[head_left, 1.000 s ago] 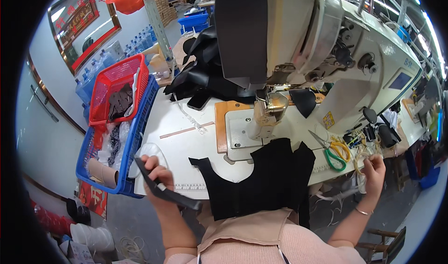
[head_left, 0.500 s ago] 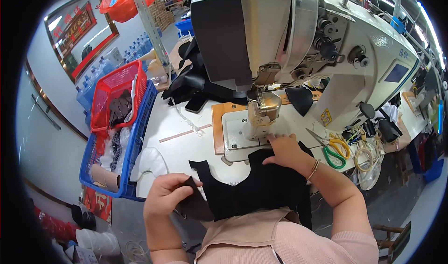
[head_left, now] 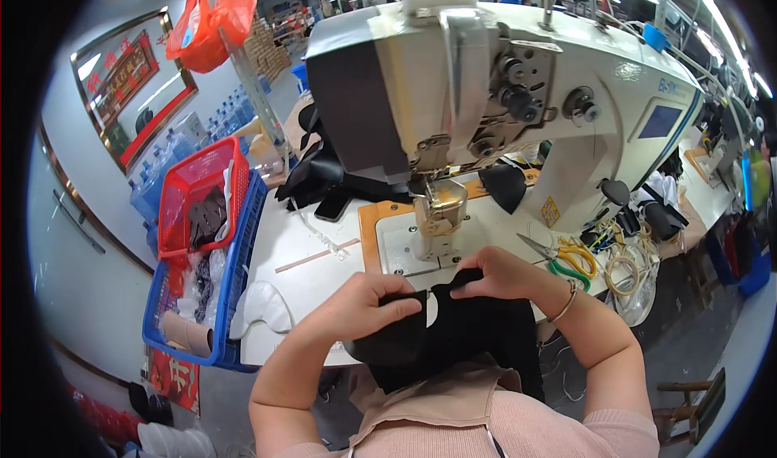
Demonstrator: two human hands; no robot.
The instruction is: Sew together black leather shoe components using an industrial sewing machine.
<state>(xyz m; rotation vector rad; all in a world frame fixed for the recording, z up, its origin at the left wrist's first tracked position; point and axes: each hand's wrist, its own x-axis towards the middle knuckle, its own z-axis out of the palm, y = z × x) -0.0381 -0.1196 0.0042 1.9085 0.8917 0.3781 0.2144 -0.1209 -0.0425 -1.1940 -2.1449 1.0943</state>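
A black fabric piece [head_left: 486, 332] with a curved cut-out hangs between my hands and over the table's front edge, its lower part against my lap. My left hand [head_left: 368, 300] is closed on its left part, thumb on top, where a smooth dark panel [head_left: 392, 328] shows. My right hand [head_left: 498, 276] pinches the upper right edge of the same piece. Both hands are close together, just in front of the sewing machine's [head_left: 518, 94] metal post [head_left: 437, 223]. The fingertips beneath the fabric are hidden.
Scissors with yellow and green handles [head_left: 571, 264] lie at the right beside tangled cords [head_left: 627, 272]. A phone [head_left: 332, 207], a thin strip [head_left: 316, 256] and a white curved piece [head_left: 263, 308] are on the left. A red basket [head_left: 174, 215] sits in a blue crate [head_left: 251, 272].
My left hand has moved right and up, bringing the left part of the black piece towards my right hand. The right hand has drawn back from the machine and now pinches the edge.
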